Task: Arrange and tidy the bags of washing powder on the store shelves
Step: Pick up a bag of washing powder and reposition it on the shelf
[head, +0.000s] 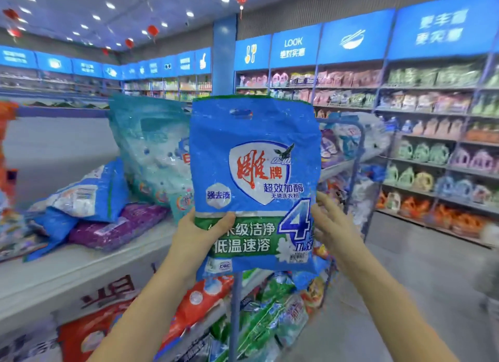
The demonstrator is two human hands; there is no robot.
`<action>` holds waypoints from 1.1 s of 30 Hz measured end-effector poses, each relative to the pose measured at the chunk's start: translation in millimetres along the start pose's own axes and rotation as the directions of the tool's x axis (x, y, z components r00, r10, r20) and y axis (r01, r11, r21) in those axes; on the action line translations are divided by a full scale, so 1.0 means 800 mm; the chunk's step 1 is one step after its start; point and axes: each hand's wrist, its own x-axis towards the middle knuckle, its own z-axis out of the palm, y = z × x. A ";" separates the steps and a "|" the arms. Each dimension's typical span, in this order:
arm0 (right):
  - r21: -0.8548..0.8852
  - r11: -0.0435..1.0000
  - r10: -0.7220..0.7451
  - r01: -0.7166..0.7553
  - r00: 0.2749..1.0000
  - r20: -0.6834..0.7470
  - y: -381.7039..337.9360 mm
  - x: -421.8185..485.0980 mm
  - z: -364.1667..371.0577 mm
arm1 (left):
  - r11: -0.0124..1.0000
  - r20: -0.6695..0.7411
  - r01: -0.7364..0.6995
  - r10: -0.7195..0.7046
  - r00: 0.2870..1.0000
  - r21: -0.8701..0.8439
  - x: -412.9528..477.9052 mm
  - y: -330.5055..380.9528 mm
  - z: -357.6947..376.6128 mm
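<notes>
white shelf [81,264], purple bag [118,225], blue bags [89,194]

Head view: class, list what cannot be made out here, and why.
In the head view:
- Left hand: fingers behind the blue bag.
- Blue bag: bottom print blurred.
- Teal bag: label partly behind the blue bag.
- Wall shelves: labels too small, blurred.

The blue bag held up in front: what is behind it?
Behind the blue bag, at its left edge, a pale teal bag stands on the shelf; more bags show past its right edge. Whatever lies straight behind its middle is covered.
</notes>
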 end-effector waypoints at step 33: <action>0.111 0.983 0.142 -0.144 0.989 0.028 0.194 0.483 -0.269 | 0.970 -0.146 0.238 -0.244 0.959 -0.055 0.424 -0.131 0.297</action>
